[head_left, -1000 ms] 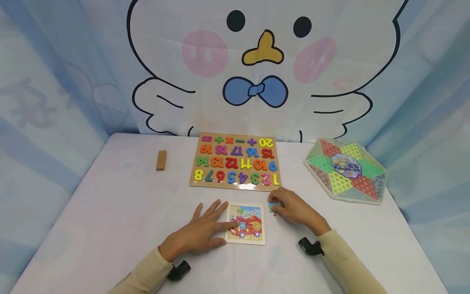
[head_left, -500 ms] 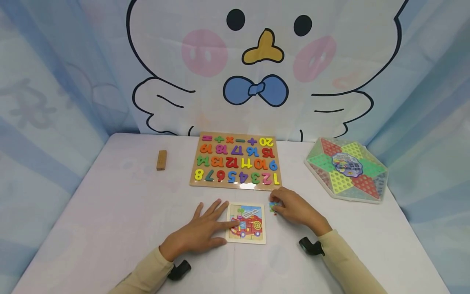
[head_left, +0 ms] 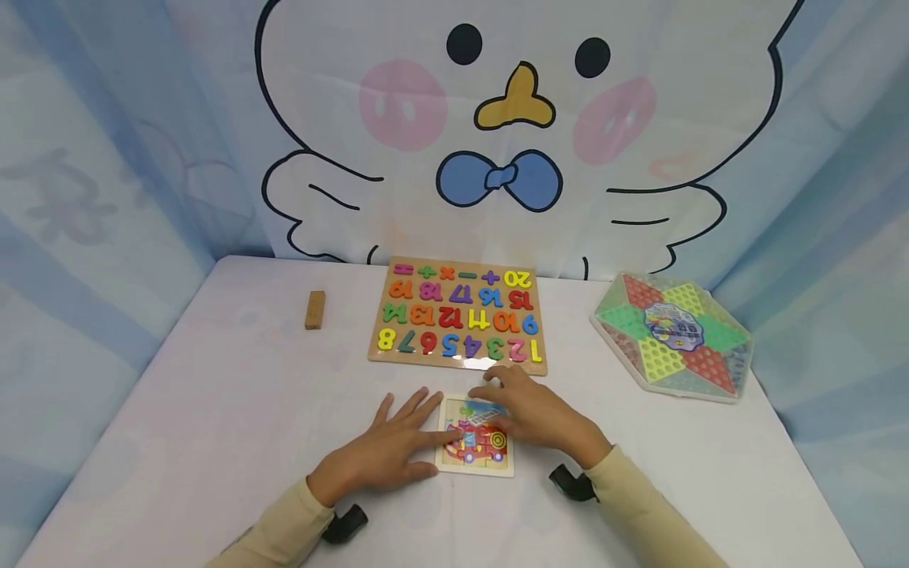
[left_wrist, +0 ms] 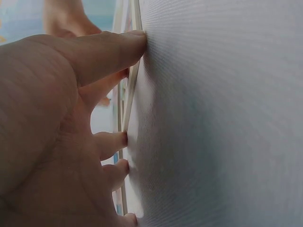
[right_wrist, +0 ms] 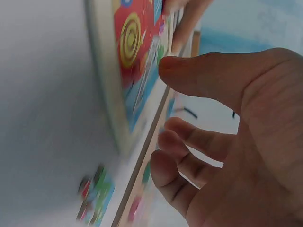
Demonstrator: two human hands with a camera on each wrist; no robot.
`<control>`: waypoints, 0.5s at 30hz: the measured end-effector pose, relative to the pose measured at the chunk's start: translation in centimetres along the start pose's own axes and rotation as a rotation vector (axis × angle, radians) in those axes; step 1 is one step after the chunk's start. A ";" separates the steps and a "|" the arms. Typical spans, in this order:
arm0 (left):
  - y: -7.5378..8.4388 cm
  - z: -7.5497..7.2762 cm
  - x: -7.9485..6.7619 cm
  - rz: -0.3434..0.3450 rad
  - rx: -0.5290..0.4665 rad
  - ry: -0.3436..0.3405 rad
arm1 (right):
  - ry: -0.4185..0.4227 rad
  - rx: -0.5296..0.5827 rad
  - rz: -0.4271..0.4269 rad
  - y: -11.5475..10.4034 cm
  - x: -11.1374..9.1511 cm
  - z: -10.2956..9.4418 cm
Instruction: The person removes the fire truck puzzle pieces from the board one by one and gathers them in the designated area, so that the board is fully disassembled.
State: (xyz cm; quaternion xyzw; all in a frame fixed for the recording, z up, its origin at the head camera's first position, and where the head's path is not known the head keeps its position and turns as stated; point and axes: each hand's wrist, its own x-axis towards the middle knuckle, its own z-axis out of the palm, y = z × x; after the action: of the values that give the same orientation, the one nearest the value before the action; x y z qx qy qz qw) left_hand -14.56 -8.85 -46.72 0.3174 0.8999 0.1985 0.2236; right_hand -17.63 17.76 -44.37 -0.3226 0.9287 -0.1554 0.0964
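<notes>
A fire-truck jigsaw puzzle (head_left: 477,451) in a pale wooden frame lies on the table. My left hand (head_left: 376,451) is spread beside it, the index finger resting on the picture and the thumb at the frame's left edge. Over the puzzle's upper right corner hovers my right hand (head_left: 536,412). In the right wrist view its thumb (right_wrist: 203,71) stands apart from the loosely bent fingers, with nothing between them. Loose puzzle material (right_wrist: 97,196) in green, blue and red lies on the cloth beside the frame; in the head view the right hand hides it.
Behind the puzzle lies a wooden number board (head_left: 458,315) with coloured numerals. A small wooden block (head_left: 315,310) is at the back left. A hexagonal Chinese checkers box (head_left: 671,335) sits at the back right. A printed curtain (head_left: 497,229) closes off the far side.
My right hand has let go of the loose puzzle material right of the frame and moved left over the puzzle's upper right corner. The left hand stays in place.
</notes>
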 end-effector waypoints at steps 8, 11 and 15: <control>-0.1 0.2 0.1 -0.001 -0.002 -0.012 | -0.089 -0.105 -0.038 -1.6 1.8 0.8; -0.2 0.2 0.1 0.002 0.009 -0.010 | -0.092 -0.096 -0.033 -1.7 1.9 0.8; -0.3 0.1 0.1 0.007 0.013 -0.005 | -0.083 -0.085 -0.043 -1.8 1.9 0.7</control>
State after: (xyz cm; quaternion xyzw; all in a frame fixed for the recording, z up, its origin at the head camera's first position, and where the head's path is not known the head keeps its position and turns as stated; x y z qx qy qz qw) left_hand -14.69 -8.99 -47.00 0.3225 0.8995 0.1928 0.2230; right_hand -17.90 15.10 -44.56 -0.3524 0.9226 -0.1041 0.1176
